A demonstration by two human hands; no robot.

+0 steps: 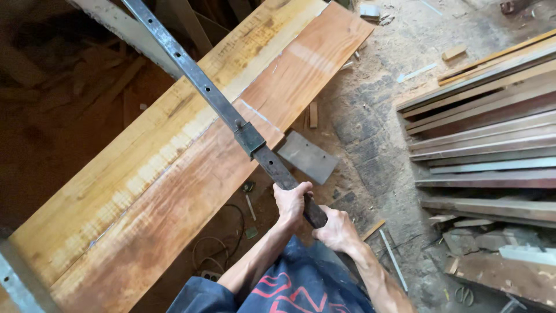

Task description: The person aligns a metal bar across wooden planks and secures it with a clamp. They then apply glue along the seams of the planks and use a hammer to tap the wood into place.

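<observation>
Woodworking shop: stacked planks (pixel 486 116), sawdust floor (pixel 382 98)

No packages, labels, signs or screens anywhere in view, neither near the fingers nor farther off.
</observation>
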